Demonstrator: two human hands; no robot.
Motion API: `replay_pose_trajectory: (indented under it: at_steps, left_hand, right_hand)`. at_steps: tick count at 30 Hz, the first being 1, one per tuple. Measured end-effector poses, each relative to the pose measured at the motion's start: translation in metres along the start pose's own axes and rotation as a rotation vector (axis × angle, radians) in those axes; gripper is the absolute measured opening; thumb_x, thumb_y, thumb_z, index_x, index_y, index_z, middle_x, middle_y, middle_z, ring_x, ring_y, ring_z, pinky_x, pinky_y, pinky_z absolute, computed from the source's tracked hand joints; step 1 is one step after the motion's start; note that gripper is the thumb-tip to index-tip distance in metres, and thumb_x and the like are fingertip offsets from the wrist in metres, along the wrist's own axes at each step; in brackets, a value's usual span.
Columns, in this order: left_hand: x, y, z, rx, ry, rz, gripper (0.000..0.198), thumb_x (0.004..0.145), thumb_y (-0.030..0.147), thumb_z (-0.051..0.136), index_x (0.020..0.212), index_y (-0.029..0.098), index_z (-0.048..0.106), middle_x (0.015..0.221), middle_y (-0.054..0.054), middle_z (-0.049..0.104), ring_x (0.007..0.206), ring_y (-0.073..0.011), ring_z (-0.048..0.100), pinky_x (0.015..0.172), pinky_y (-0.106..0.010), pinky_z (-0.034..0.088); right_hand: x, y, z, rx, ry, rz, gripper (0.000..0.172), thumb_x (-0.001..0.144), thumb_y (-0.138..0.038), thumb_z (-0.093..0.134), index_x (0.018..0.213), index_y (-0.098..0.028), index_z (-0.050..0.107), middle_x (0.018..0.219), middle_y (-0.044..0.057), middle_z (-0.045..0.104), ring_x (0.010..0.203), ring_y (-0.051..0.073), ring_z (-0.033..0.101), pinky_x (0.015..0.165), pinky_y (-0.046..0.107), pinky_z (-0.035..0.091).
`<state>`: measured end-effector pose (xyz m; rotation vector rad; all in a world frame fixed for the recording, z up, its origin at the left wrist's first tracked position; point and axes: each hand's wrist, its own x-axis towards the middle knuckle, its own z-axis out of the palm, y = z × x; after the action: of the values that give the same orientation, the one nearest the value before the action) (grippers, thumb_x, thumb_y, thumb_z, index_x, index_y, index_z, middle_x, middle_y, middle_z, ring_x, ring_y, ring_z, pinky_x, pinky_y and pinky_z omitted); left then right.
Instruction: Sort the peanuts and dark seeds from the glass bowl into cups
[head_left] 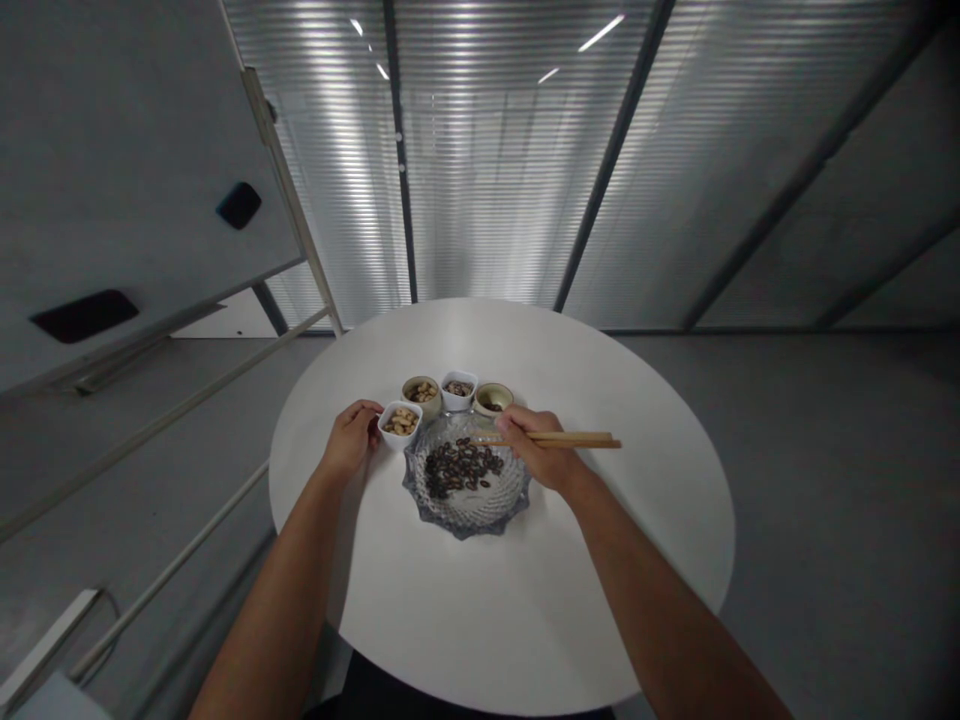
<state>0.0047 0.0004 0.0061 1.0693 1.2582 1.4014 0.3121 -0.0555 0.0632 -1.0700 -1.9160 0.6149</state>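
Note:
My right hand (544, 450) is closed around a pair of wooden chopsticks (574, 439). Their tips point left over a scalloped clear glass bowl (469, 520). Inside that bowl lies a loose pile of dark brown beans (459, 468). Beside a small white square bowl (401, 440) of pale nuts (402, 421), my left hand (354, 437) rests on the table with loosely curled fingers. Its fingertips are at the bowl's left side; whether they touch it is unclear. Behind my right fingers, a small yellowish bowl (495, 392) contains a few dark beans (493, 406).
Along the glass bowl's far edge stand a beige bowl (429, 408) of brown nuts and a white bowl (458, 402) with speckled contents. Everything sits on a round white table (480, 620). A whiteboard-like panel on a metal frame (296, 220) stands at left; blinds (495, 180) hang beyond.

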Motion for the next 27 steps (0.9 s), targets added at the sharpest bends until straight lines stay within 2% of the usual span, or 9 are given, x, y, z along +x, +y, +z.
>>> replay_pose_trajectory:
  at_steps: [17, 22, 27]
  left_hand:
    - [0.004, 0.001, 0.01, 0.012, -0.004, 0.001, 0.02, 0.071, 0.036, 0.066, 0.077, 0.017, 0.066, 0.051, 0.004, 0.052, 0.04, -0.0104, 0.042, 0.039, -0.023, 0.03]
    - [0.006, -0.003, 0.012, 0.004, -0.002, 0.004, 0.017, 0.072, 0.034, 0.065, 0.076, 0.018, 0.066, 0.051, 0.003, 0.052, 0.04, -0.0106, 0.043, 0.039, -0.023, 0.03]
    - [0.007, -0.006, 0.011, 0.006, -0.013, 0.003, 0.018, 0.073, 0.035, 0.066, 0.078, 0.018, 0.066, 0.051, 0.004, 0.051, 0.04, -0.0108, 0.043, 0.039, -0.024, 0.03]
  right_hand:
    - [0.004, 0.0, -0.003, -0.045, -0.095, 0.011, 0.034, 0.099, -0.038, 0.05, 0.07, -0.021, 0.051, 0.064, -0.002, 0.052, 0.059, 0.013, 0.048, 0.056, 0.027, 0.032]
    - [0.004, 0.002, -0.001, -0.082, -0.081, 0.027, 0.038, 0.101, -0.04, 0.048, 0.068, -0.021, 0.047, 0.062, -0.003, 0.049, 0.058, 0.013, 0.047, 0.056, 0.028, 0.031]
    - [0.004, 0.004, 0.001, -0.102, -0.065, 0.032, 0.034, 0.098, -0.04, 0.051, 0.07, -0.021, 0.052, 0.062, -0.002, 0.053, 0.059, 0.013, 0.05, 0.057, 0.028, 0.032]
